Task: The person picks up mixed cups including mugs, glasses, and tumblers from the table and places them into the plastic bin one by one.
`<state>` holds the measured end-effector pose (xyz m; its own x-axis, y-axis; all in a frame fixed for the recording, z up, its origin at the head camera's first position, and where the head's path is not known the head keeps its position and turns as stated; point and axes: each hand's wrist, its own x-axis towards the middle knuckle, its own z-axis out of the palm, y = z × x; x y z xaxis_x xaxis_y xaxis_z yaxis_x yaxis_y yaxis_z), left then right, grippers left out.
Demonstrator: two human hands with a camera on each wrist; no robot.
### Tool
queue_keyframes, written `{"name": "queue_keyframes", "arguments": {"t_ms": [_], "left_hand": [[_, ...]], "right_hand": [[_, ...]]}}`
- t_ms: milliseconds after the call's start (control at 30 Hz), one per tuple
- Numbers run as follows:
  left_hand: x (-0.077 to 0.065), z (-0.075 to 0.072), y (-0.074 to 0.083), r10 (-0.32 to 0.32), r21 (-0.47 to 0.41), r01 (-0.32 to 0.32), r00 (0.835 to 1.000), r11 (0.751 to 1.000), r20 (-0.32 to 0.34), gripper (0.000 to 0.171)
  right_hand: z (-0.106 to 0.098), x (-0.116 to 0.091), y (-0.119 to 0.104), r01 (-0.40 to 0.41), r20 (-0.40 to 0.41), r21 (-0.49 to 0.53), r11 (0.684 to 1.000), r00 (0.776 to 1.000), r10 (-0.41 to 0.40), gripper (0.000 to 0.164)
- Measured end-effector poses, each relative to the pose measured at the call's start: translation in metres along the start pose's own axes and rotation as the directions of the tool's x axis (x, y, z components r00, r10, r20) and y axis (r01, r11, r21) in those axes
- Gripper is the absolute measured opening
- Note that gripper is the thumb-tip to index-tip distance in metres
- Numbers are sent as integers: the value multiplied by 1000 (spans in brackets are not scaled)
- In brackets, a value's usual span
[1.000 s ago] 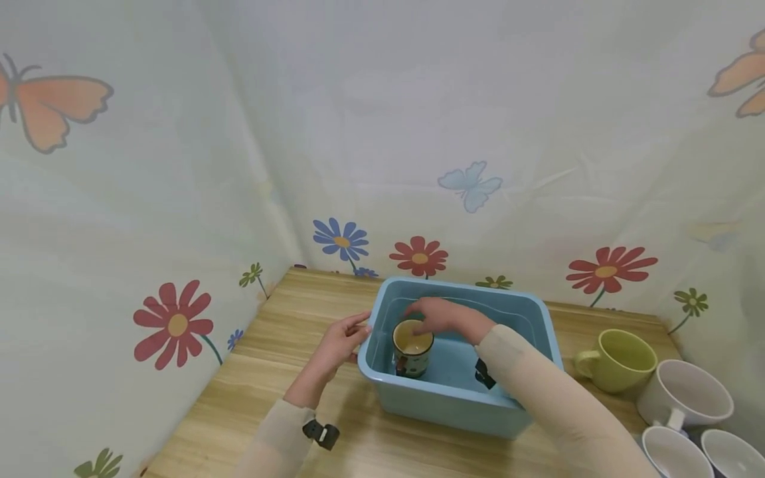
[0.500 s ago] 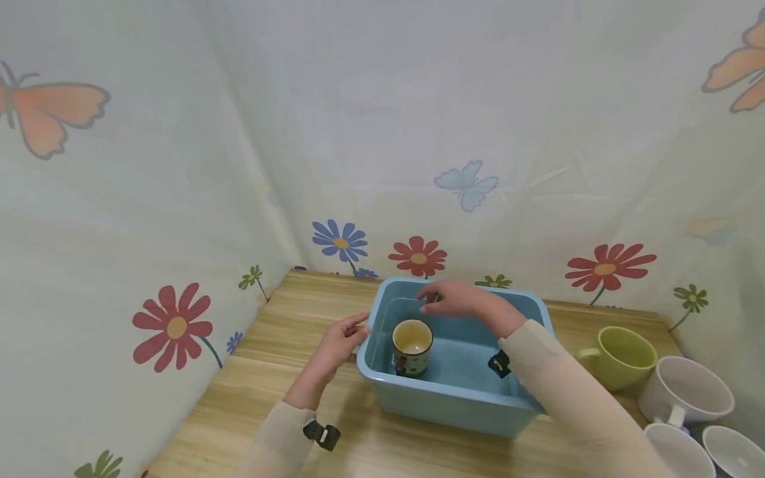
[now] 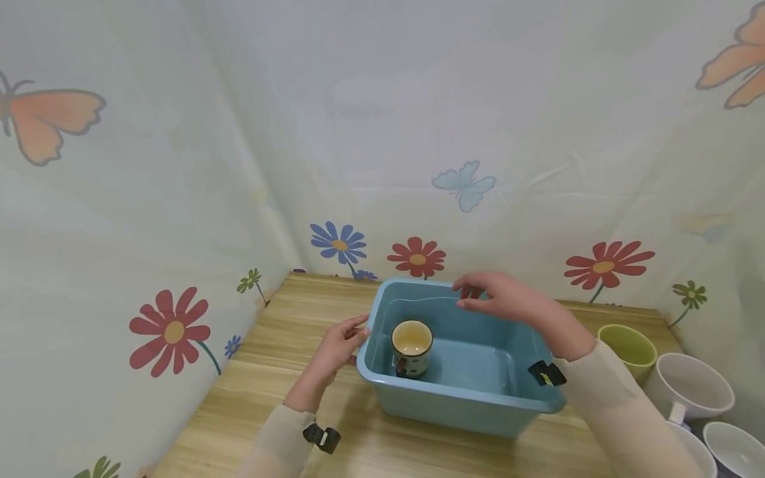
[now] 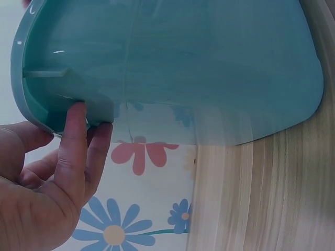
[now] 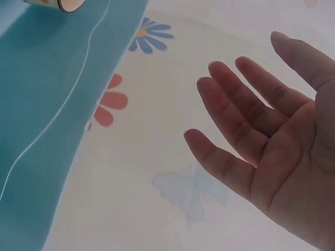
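A light blue plastic bin (image 3: 454,392) stands on the wooden table. Inside, near its left end, sits an upright enamel-style mug (image 3: 412,348) with a cream interior, dark rim and dark handle toward the front. My left hand (image 3: 336,344) holds the bin's left rim; in the left wrist view its fingers (image 4: 76,151) lie against the outer wall under the lip. Above the bin's back rim hovers my right hand (image 3: 499,297), fingers loosely bent and holding nothing. The right wrist view shows that hand's spread fingers (image 5: 230,112) apart from the bin.
To the right of the bin stand a yellow-green mug (image 3: 627,348), a large white mug (image 3: 690,388) and further white cups (image 3: 736,448), partly behind the right sleeve. A flower-printed curtain (image 3: 358,133) closes off the back and sides of the table (image 3: 257,398).
My right hand has risen away from the mug in the bin and moved right, over the back rim. The mug stays in place, and my left hand remains on the left rim.
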<state>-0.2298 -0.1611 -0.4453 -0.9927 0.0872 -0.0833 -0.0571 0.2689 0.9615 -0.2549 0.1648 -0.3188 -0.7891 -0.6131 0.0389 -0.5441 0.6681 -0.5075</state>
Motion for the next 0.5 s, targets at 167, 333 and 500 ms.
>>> {"name": "queue_keyframes", "arguments": {"t_ms": [167,333,500], "left_hand": [[2,1,-2,-13,4,13,1000,1000,-15,44],[-1,0,0,-15,6,15,1000,1000,-13,44],[-1,1,1,-14,6,14,1000,1000,-9,44]], "right_hand": [[-1,-20,7,8,-20,-11,1000,1000,-8,40],[1,-35,9,-1,-72,19,1000,997,2,39],[3,-50,9,-10,-139,48,999,990,16,37]]}}
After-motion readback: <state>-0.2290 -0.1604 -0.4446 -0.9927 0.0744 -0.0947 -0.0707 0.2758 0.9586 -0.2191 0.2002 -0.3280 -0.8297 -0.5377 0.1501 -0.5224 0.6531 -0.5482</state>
